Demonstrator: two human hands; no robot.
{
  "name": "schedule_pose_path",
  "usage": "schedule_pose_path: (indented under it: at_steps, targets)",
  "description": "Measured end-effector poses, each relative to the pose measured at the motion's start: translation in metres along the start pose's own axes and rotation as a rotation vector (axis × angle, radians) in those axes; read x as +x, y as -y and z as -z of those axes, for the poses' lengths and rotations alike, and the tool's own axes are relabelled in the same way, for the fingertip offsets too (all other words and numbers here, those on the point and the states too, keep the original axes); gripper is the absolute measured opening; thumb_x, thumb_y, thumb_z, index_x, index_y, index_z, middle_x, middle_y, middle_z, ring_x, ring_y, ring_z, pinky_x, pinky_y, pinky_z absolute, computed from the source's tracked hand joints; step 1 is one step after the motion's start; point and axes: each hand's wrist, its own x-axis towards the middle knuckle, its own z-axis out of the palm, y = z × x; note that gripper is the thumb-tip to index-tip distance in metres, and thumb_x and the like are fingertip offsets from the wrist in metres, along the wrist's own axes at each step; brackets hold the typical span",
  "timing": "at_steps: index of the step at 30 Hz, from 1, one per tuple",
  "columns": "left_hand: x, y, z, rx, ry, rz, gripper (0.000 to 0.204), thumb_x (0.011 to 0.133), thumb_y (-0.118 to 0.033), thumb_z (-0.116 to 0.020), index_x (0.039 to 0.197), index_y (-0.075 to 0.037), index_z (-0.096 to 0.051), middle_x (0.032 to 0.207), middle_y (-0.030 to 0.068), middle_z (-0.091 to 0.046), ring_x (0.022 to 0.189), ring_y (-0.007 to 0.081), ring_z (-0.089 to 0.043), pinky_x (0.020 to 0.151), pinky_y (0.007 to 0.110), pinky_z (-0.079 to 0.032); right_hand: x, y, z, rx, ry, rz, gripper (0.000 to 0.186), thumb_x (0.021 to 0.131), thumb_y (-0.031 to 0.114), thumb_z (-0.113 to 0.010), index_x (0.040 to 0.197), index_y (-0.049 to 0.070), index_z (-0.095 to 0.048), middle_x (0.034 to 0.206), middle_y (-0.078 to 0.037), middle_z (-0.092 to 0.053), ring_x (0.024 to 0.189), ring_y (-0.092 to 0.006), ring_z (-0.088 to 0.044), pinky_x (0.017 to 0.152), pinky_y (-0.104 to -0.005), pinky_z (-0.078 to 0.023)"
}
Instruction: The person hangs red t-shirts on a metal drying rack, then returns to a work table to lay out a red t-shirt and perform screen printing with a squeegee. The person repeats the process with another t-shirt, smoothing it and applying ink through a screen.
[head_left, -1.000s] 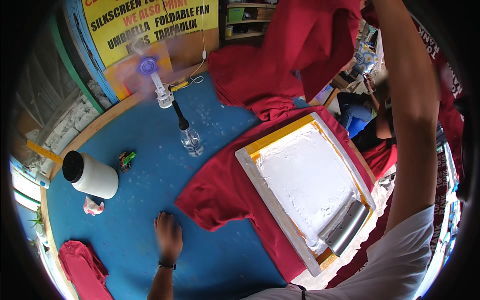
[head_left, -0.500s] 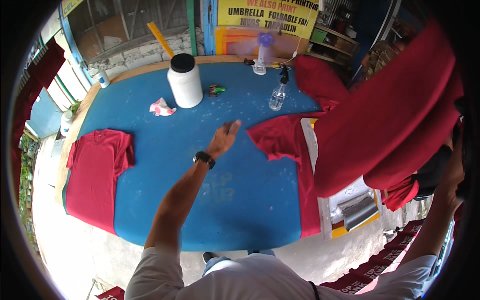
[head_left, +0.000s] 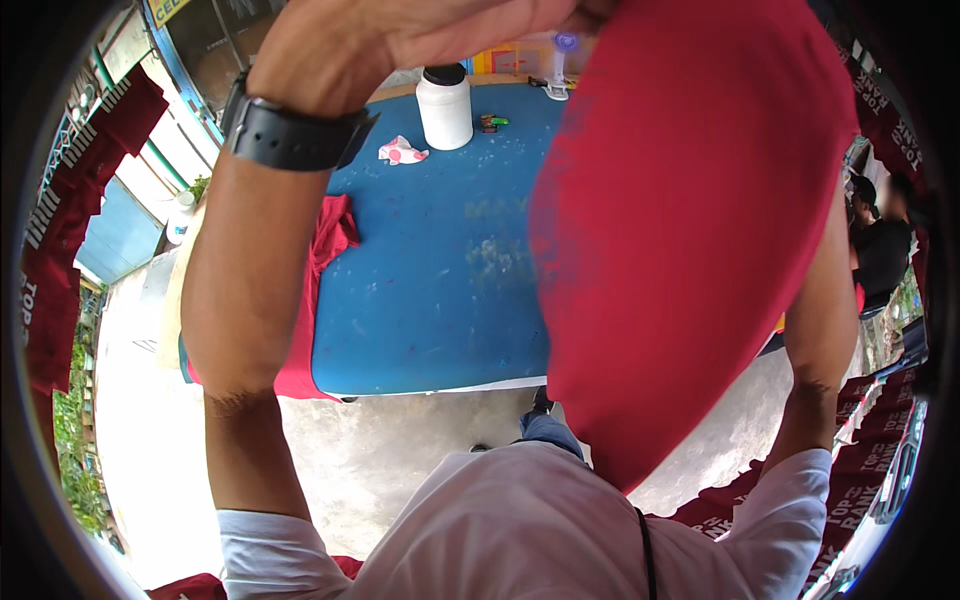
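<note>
A dark red shirt [head_left: 690, 220] hangs raised in front of me, its lower end reaching down toward my lap. My left hand [head_left: 470, 30] is up at the top edge of the view, a black watch on its wrist, with curled fingers at the shirt's upper left edge. The fingertips are partly cut off. My right forearm rises on the far side of the cloth, while the shirt hides the right hand. Another red shirt [head_left: 335, 235] lies on the blue table [head_left: 430, 310], partly behind my left arm.
Toward the table's back stand a white jar [head_left: 445, 112] with a black lid, a crumpled pink-and-white cloth [head_left: 402, 151], a small green-and-dark object [head_left: 493, 124] and a white fan [head_left: 557, 78]. Printed red shirts [head_left: 870, 470] hang at both sides. A person in black [head_left: 884, 255] is at right.
My left hand has risen from over the table to the raised shirt. The shirt has come leftward and closer, hanging before me. My view has shifted.
</note>
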Motion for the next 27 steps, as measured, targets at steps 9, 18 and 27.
schedule_pose_path:
  at_steps: [9,18,27]
  targets:
    - [-0.092,-0.015,0.082,-0.388,0.057,-0.020,0.044,0.109,-0.011,-0.044,0.150,0.004,-0.052,0.154,0.0175,-0.055,0.141,0.0214,-0.055,0.122,0.037,-0.042,-0.117,-0.123,-0.082,0.490,0.271,-0.396,0.067,0.100,0.026,-0.072,0.155,0.000,-0.043,0.149,-0.011,-0.057,0.138,-0.0190,-0.053,0.119,-0.0379,-0.041]
    - [-0.274,-0.043,0.140,0.102,-0.569,-0.322,0.035,0.108,-0.017,-0.052,0.138,0.000,-0.053,0.138,0.0123,-0.055,0.127,0.0187,-0.054,0.113,0.035,-0.041,-0.231,-0.173,-0.150,0.144,0.720,-0.532,0.024,0.100,0.024,-0.076,0.106,0.001,-0.073,0.099,-0.002,-0.075,0.090,-0.0093,-0.064,0.082,-0.0318,-0.052]
    - [-0.325,-0.062,0.148,0.429,-0.821,-0.422,0.024,0.106,-0.021,-0.060,0.121,-0.003,-0.059,0.118,0.0059,-0.060,0.110,0.0142,-0.055,0.102,0.031,-0.043,-0.290,-0.192,-0.175,0.085,0.206,-0.586,0.025,0.107,0.025,-0.066,0.094,0.003,-0.064,0.083,0.005,-0.051,0.076,-0.0045,-0.042,0.064,-0.0285,-0.039]
